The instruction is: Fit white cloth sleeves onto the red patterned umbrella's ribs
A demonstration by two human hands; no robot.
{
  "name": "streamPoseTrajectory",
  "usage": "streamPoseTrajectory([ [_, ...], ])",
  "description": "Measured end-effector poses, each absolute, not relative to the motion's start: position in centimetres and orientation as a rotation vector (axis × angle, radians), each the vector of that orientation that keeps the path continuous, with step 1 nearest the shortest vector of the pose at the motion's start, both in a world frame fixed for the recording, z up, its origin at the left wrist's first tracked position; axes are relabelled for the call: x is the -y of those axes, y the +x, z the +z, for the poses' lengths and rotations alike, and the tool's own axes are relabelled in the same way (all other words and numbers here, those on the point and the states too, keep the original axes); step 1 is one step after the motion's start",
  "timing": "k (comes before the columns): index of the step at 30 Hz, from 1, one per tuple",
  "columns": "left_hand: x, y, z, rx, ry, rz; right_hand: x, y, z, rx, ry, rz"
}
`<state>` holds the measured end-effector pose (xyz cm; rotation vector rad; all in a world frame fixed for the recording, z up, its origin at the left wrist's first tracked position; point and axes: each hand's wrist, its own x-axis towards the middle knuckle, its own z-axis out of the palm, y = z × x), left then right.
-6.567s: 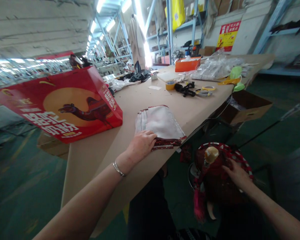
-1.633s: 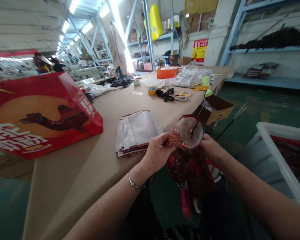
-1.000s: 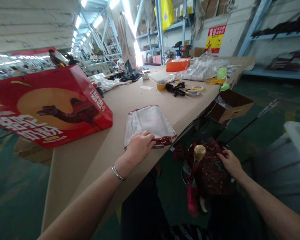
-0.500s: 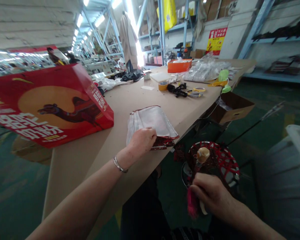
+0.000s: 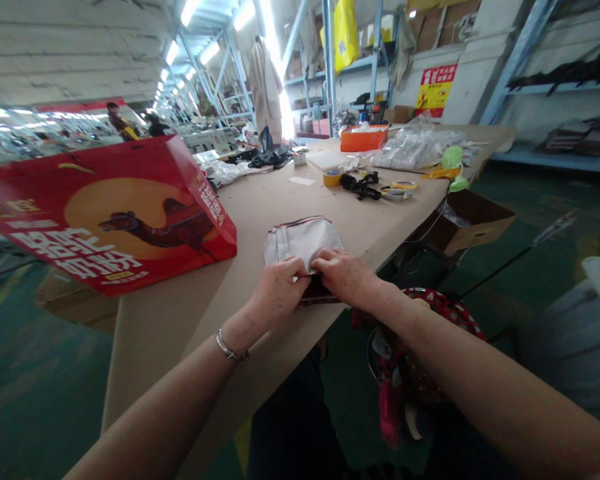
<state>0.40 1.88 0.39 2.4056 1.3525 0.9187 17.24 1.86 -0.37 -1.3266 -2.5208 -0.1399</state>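
A stack of fabric pieces [image 5: 300, 238], pale on top and dark red at the edges, lies near the front edge of the table. My left hand [image 5: 279, 285], with a silver bracelet at the wrist, pinches the near edge of the top piece. Close beside it, my right hand [image 5: 344, 275] pinches the same edge with thumb and fingers. Dark red patterned fabric shows below and between both hands. The fingertips cover part of the edge they grip.
A large red bag with a camel [image 5: 165, 230] stands at the left. Yellow-handled scissors [image 5: 399, 192], a yellow tape roll [image 5: 332, 177] and an orange box [image 5: 364, 138] are farther back. Below right are a red-rimmed basket [image 5: 450, 303], a pink tassel [image 5: 389, 410] and a cardboard box [image 5: 470, 220].
My right hand has come up from beside the basket and tassel to the fabric stack, closing on its near edge. My left hand stays at the stack. The view has shifted slightly.
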Motion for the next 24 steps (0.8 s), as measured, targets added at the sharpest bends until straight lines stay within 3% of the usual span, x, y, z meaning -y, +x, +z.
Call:
streamPoseTrajectory([
  [6,-1.3,0.4,1.5,-1.423,2.352,1.204,-3.1,19.6,-0.1,2.258,-1.643,-0.113],
  [8,-1.2,0.2,1.4,-1.490,2.331,1.216,-3.9,19.8,-0.4,2.059,-1.697,0.187],
  [11,-1.1,-0.1,0.5,-1.545,2.294,1.137,-4.3,18.6,-1.7,1.687,-1.394,0.802],
  [13,-1.2,-0.3,-0.1,-1.569,2.282,1.104,-3.8,17.4,-2.7,1.514,-1.214,0.971],
  [15,-1.3,-0.6,-0.5,-1.612,2.258,1.134,-3.0,16.8,-3.4,1.514,-1.223,0.883],
  [20,-1.3,-1.6,1.2,-1.697,2.190,1.289,-2.2,17.9,-2.3,1.819,-1.323,0.307],
  [24,-1.4,-1.5,3.1,-1.706,2.303,1.405,-2.9,18.5,-0.8,1.625,-1.239,0.492],
])
